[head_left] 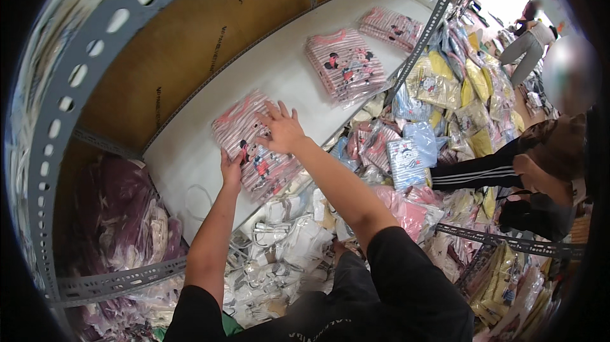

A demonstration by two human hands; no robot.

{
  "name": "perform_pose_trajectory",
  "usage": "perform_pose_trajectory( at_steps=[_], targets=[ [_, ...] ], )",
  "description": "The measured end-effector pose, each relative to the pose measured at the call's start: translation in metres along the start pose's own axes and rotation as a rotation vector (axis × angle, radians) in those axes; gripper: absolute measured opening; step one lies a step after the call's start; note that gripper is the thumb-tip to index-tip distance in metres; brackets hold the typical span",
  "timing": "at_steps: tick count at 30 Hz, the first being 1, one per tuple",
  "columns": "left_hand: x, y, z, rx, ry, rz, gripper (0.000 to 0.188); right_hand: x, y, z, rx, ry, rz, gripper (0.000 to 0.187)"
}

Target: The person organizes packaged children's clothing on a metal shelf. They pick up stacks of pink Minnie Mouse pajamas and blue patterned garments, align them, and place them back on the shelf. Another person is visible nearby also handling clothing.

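A clear-bagged stack of pink-and-white striped clothes with cartoon prints (272, 169) lies on the white shelf in front of me. My right hand (281, 128) rests across its top with the fingers spread. Against its near left edge is my left hand (231, 169), thumb and fingers apart, touching the bag. Farther along the shelf sits a similar striped pack (346, 65), and beyond that another striped pack (392, 28).
The white shelf (184, 157) has a grey perforated metal frame (46, 145) and a wooden back panel (197, 43). Bagged clothes (445, 97) heap up at right, white bagged goods (279, 259) below, purple bags (117, 208) at left. A person in black striped trousers (476, 173) is close at right.
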State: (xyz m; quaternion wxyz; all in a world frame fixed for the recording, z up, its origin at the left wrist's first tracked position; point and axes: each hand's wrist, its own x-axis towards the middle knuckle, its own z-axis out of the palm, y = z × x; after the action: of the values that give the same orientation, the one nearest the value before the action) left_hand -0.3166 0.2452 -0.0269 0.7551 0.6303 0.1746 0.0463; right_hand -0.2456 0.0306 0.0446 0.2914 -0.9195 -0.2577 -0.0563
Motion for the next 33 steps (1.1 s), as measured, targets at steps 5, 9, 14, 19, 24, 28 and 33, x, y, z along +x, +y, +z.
perform_pose_trajectory(
  at_steps=[5,9,14,19,24,28,33],
  targets=[
    [-0.001,-0.011,-0.004,0.123,-0.026,0.051,0.093,0.005,-0.011,0.027,-0.195,-0.254,-0.052,0.077],
    [-0.006,-0.041,-0.012,0.552,0.156,0.116,0.105,-0.008,-0.014,0.038,-0.179,-0.226,-0.083,0.076],
    [-0.009,-0.047,-0.012,0.913,0.164,0.265,0.103,-0.011,-0.001,0.043,-0.133,-0.104,-0.124,0.071],
    [-0.019,0.025,0.037,1.374,0.111,0.491,0.086,-0.006,0.014,0.037,-0.142,-0.083,-0.143,0.063],
    [0.046,0.042,0.034,1.683,-0.158,0.735,0.067,-0.008,0.020,0.045,-0.104,0.010,-0.263,0.053],
    [0.066,0.007,0.023,1.412,-0.205,0.588,0.066,-0.009,0.026,0.052,-0.027,0.087,-0.249,0.047],
    [0.071,0.004,0.021,1.367,-0.267,0.533,0.061,-0.012,0.022,0.053,-0.005,0.149,-0.173,0.046]
  ],
)
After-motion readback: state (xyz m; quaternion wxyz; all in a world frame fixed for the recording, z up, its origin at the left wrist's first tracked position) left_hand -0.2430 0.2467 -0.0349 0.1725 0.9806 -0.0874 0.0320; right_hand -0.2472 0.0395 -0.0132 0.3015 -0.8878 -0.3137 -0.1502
